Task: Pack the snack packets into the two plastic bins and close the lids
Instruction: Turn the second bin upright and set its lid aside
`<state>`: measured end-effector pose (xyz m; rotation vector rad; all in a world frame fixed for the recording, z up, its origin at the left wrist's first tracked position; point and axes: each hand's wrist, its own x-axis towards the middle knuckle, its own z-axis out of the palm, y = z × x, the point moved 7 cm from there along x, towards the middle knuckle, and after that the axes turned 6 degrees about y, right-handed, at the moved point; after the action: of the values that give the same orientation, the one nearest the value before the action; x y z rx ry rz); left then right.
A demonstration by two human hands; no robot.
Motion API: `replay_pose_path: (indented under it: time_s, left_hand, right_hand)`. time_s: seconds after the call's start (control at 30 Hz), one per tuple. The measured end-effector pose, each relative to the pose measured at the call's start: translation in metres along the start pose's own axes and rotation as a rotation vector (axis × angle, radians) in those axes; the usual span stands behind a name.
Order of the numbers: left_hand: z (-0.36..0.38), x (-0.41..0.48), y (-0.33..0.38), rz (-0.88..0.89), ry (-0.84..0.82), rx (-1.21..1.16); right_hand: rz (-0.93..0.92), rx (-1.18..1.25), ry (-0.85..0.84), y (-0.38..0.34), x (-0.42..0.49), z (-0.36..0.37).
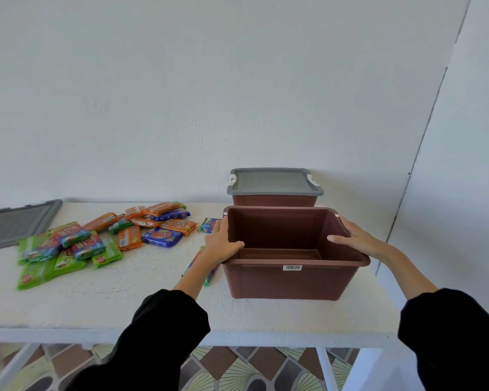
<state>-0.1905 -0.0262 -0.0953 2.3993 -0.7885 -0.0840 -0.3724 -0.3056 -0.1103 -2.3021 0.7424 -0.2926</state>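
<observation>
Grips of left hand [223, 241] and right hand [357, 239] hold the open brown bin [288, 282] by its rims, probably positioning it right of the snack packets [110, 235].

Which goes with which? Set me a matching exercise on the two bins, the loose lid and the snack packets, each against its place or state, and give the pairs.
Things
1. near bin
2. far bin
3. loose grey lid
4. snack packets

Places or states
A. flat at the left end of the table
B. closed, behind the other bin
C. open, empty, rim gripped by left hand and right hand
D. heaped left of the bins

Pairs: 1-C, 2-B, 3-A, 4-D
</observation>
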Motion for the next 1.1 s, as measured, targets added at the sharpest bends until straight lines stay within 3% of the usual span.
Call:
replay_pose_path:
  time_s: [0.13,0.23,0.3,0.53,1.1]
  left_hand:
    - [-0.008,0.002,0.000,-0.001,0.023,0.047]
    - [-0.036,0.002,0.010,0.066,0.162,0.034]
    - [-0.059,0.001,0.014,0.085,0.233,0.013]
    - [-0.132,-0.007,-0.026,0.079,0.299,0.104]
    - [-0.324,-0.028,-0.289,-0.241,0.450,0.125]
  right_hand:
    - [-0.024,-0.187,0.140,-0.051,-0.032,-0.012]
    - [-0.070,-0.203,0.314,-0.077,-0.032,-0.021]
    - [-0.111,-0.180,0.335,-0.102,-0.028,-0.014]
    - [-0.319,-0.151,0.291,-0.227,-0.009,0.057]
    - [-0.658,-0.046,-0.013,-0.516,0.016,0.324]
